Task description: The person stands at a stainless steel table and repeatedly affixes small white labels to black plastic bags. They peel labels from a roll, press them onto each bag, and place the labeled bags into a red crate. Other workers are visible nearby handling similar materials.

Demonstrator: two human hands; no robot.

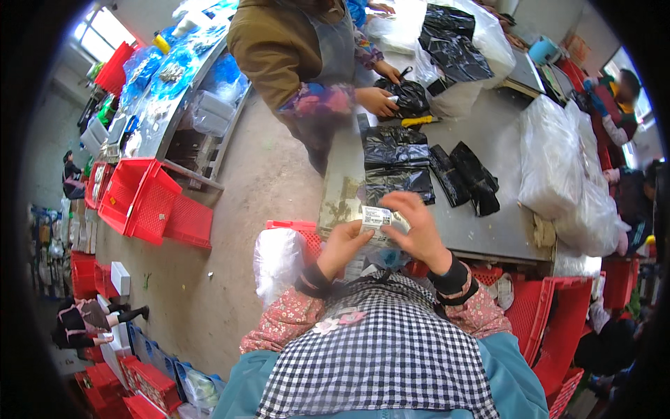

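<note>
A small white printed label [372,216] is pinched between the thumb and fingers of my left hand [343,243], above the table's near edge. My right hand [421,228] is at the label's right side, its thumb tip at the label's lower right and its fingers spread apart above. Just beyond my hands lie two folded stacks of black plastic bags [396,146] on the metal table [492,230]. Two narrower black plastic bundles [473,180] rest to their right.
Across the table a person's hands [377,99] handle a filled black bag [413,98], near a yellow-handled cutter [417,121]. Large clear plastic bundles [549,157] stand at the right. Red plastic crates [138,201] are on the left; another red crate [562,324] is at my right.
</note>
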